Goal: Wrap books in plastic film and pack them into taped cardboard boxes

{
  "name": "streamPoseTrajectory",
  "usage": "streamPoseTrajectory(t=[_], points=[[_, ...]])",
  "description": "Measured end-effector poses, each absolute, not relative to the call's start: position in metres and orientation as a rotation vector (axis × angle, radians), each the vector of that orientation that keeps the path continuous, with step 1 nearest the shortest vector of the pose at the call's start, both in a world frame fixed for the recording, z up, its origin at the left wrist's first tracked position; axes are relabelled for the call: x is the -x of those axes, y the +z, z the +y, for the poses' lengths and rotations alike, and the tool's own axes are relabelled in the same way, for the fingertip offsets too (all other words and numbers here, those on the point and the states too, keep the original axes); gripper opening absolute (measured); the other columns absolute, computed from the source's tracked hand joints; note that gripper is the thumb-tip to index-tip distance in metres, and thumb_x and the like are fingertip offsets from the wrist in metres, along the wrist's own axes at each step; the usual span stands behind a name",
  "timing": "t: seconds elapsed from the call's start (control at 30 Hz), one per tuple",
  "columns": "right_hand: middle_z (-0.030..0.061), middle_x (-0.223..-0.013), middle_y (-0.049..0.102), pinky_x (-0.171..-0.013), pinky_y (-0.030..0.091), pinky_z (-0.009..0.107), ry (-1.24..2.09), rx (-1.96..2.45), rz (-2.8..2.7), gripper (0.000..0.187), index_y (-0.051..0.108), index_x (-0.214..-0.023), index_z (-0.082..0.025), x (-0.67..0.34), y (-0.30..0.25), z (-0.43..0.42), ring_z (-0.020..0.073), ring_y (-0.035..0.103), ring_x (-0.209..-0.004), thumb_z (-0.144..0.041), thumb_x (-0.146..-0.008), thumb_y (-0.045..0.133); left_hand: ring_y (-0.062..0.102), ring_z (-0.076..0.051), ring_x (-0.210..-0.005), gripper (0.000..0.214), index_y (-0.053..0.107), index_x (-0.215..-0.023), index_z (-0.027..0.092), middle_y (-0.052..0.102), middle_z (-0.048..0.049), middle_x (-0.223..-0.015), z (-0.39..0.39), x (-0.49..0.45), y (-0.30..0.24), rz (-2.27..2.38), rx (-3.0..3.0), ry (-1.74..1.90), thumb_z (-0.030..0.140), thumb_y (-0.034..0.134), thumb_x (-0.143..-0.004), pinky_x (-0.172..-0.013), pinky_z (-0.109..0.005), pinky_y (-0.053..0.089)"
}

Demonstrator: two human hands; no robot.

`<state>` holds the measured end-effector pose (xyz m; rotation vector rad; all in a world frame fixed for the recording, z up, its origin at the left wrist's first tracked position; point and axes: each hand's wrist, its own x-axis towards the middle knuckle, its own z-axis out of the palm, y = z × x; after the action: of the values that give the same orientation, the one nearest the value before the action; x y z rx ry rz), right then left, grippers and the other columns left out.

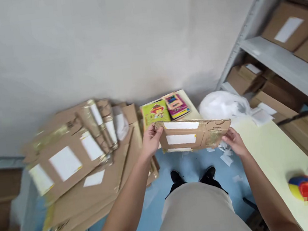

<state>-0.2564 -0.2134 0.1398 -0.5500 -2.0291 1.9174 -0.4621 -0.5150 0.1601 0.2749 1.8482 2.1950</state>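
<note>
A flattened cardboard box (pixel 201 136) with white labels and strips of tape is held up in front of my body, between both hands. My left hand (pixel 152 139) grips its left end, thumb on the near face. At the opposite end, my right hand (pixel 234 141) pinches the lower right corner. Behind the cardboard lie a green picture book (pixel 155 112) and a purple book (pixel 178 109) on a small pale table (pixel 186 97). To the left of my left hand rises a pile of flattened cardboard boxes (pixel 103 188).
A white plastic bag (pixel 222 104) sits at the far end of a pale yellow table (pixel 269 147) on my right. Shelves (pixel 280 53) of cardboard boxes stand beyond it. Paper scraps (pixel 227 157) litter the blue floor (pixel 164 203). A colourful toy-like object (pixel 304 187) rests on the table.
</note>
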Motion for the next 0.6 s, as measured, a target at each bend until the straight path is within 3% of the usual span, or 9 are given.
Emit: streamPoseTrajectory(t=[0.13, 0.2, 0.3, 0.4, 0.6], points=[[0.0075, -0.131, 0.063, -0.094, 0.054, 0.043, 1.665, 0.674, -1.78, 0.071, 0.044, -0.136, -0.037, 0.17, 0.17, -0.137, 0.024, 0.067, -0.107, -0.051, -0.075, 0.077, 0.055, -0.014, -0.068, 0.042, 0.058, -0.079, 0.021, 0.061, 0.0007, -0.073, -0.404, 0.436, 0.168, 1.753, -0.518, 2.068, 0.057, 0.078, -0.069, -0.067, -0.027, 0.047], [0.0075, -0.13, 0.063, -0.092, 0.055, 0.043, 1.553, 0.764, -1.742, 0.072, 0.043, -0.138, -0.038, 0.129, 0.18, -0.105, 0.0236, 0.067, -0.106, -0.053, -0.075, 0.076, 0.053, -0.014, -0.066, 0.041, 0.058, -0.075, 0.021, 0.059, 0.0008, -0.07, -0.349, 0.418, 0.171, 1.737, -0.654, 2.0, 0.056, 0.078, -0.07, -0.066, -0.027, 0.046], [0.0081, -0.107, 0.072, -0.082, 0.057, 0.041, 1.443, 0.934, -1.809, 0.049, 0.062, -0.113, -0.028, 0.076, 0.185, -0.072, 0.0241, 0.069, -0.094, -0.058, -0.076, 0.073, 0.053, -0.016, -0.066, 0.04, 0.058, -0.073, 0.022, 0.058, -0.0003, -0.069, -0.272, 0.388, 0.175, 1.708, -0.808, 1.844, 0.056, 0.078, -0.068, -0.066, -0.03, 0.047], [0.0067, -0.084, 0.074, -0.07, 0.056, 0.038, 1.329, 1.134, -1.917, 0.037, 0.068, -0.086, -0.023, 0.034, 0.184, -0.056, 0.0231, 0.069, -0.077, -0.059, -0.079, 0.068, 0.054, -0.018, -0.068, 0.044, 0.057, -0.074, 0.024, 0.06, -0.0012, -0.071, -0.208, 0.358, 0.176, 1.666, -0.837, 1.704, 0.061, 0.079, -0.062, -0.069, -0.033, 0.047], [0.0063, -0.083, 0.075, -0.071, 0.056, 0.039, 0.994, 1.432, -1.914, 0.022, 0.071, -0.082, -0.024, -0.01, 0.18, -0.055, 0.0245, 0.068, -0.076, -0.045, -0.081, 0.063, 0.058, -0.02, -0.077, 0.05, 0.059, -0.087, 0.023, 0.061, -0.0036, -0.081, -0.123, 0.327, 0.156, 1.544, -1.02, 1.491, 0.067, 0.072, -0.067, -0.078, -0.034, 0.048]])
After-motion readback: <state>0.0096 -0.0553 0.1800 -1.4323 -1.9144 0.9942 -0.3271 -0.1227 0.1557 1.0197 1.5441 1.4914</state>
